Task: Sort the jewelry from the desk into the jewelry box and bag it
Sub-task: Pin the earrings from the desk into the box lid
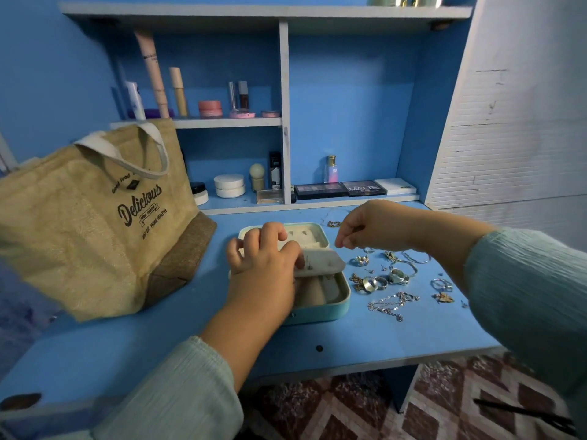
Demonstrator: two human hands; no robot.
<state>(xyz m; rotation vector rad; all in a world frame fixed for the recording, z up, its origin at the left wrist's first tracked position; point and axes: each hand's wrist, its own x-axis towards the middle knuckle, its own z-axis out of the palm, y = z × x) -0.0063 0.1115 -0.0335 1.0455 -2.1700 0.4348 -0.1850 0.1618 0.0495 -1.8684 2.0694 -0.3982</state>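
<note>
Your left hand pinches the box's flap; the right hand, fingers pinched, maybe on a stud, hovers just right of it.

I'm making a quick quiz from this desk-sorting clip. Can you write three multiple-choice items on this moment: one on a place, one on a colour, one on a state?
1. Where does the loose jewelry lie relative to the jewelry box?
A. To its right on the desk
B. Inside the bag
C. On the shelf

2. What colour is the box's outer shell?
A. Red
B. Light turquoise
C. Black

3. What is the state of the jewelry box?
A. Shut
B. Open, lid back
C. Inside the bag

Answers:
1 A: rings and chains are spread on the desk to the right of the box.
2 B: its front wall is light turquoise.
3 B: the cream interior shows, with the left hand gripping an inner flap.
</note>
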